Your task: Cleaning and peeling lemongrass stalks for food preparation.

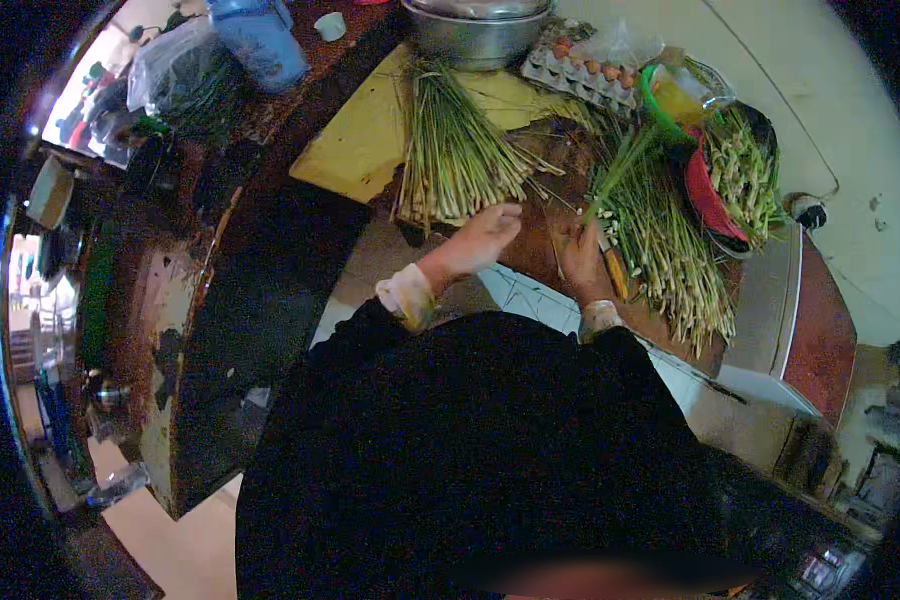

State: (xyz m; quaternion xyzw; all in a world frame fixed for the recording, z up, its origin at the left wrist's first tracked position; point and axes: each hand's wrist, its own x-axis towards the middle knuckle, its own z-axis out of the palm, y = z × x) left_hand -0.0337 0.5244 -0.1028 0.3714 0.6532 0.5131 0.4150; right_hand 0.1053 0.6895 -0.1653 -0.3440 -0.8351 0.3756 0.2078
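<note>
Long thin green stalks with pale cut ends (pixel 457 150) lie fanned out on the worktop, and my left hand (pixel 487 236) is curled at their lower right edge; whether it holds a stalk is unclear. My right hand (pixel 585 259) has green stems (pixel 622 169) rising from its fingers. Just right of that hand, a knife with an orange-brown handle (pixel 616 274) lies by a second, larger heap of stalks (pixel 675 262). Thicker trimmed stalks (pixel 742 165) fill a red basket (pixel 706 195) beyond the heap.
An egg tray (pixel 581 75) and a metal pot (pixel 476 37) stand at the back. Beside the red basket is a green-rimmed one (pixel 656 101). On the dark counter to the left are a plastic bag of greens (pixel 187 75) and a blue container (pixel 259 45).
</note>
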